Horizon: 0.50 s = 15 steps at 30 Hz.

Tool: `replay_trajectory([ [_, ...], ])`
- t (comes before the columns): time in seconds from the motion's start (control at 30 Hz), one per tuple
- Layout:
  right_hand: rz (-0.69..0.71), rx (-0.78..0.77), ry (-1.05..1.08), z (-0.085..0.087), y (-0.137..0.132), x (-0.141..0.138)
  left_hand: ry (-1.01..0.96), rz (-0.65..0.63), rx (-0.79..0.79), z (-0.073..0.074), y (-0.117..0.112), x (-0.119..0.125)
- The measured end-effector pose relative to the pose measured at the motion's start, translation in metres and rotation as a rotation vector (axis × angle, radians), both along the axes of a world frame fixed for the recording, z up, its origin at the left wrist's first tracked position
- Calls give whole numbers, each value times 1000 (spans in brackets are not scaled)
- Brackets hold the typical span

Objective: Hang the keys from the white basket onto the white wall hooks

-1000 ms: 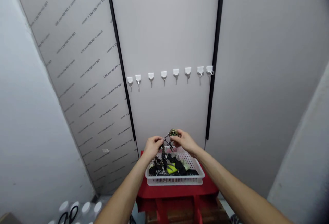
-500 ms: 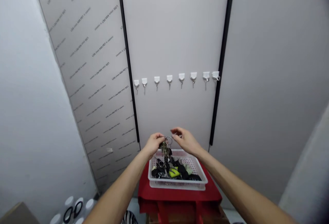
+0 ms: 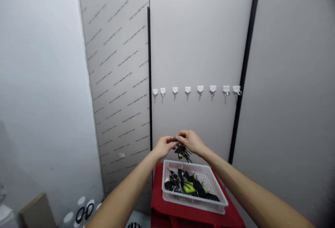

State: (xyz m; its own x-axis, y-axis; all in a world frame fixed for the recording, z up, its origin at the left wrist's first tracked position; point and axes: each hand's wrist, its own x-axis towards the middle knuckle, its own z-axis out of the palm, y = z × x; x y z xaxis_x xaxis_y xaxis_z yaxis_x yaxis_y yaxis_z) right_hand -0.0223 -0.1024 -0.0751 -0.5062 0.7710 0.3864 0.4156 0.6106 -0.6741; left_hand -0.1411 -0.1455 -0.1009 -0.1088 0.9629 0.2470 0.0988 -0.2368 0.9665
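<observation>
A bunch of keys (image 3: 183,152) hangs in the air above the far side of a white plastic basket (image 3: 193,204). My left hand (image 3: 165,146) pinches the top of the bunch from the left. From the right, my right hand (image 3: 190,140) has its fingers closed on the same spot, so the two sets of fingertips meet there. The ring of the bunch is mostly hidden by the fingers. In the basket lie more keys, dark key fobs and a yellow-green item (image 3: 188,187).
The basket stands on a red cloth (image 3: 159,200). Several white adhesive hooks (image 3: 187,90) run in a row across the grey panel, between black strips (image 3: 244,71). Lower left are a brown board (image 3: 39,212) and white-lidded containers with black-handled scissors (image 3: 85,214).
My right hand has closed on the bunch, which it was only beside before. The keys are lifted clear of the basket. The view has shifted left and slightly up.
</observation>
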Motion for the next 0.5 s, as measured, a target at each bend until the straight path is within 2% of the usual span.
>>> replay_trajectory([
  [0.1,56,-128,128,16,5,-17,15,59,40,14,8,-10],
  [0.27,111,-253,400,39,22,-53,-108,146,77,45,21,-42],
  [0.4,114,-203,511,60,40,-87,-122,247,105,73,35,-66],
  [0.5,44,-99,574,75,56,-113,-109,311,128,95,51,-80],
])
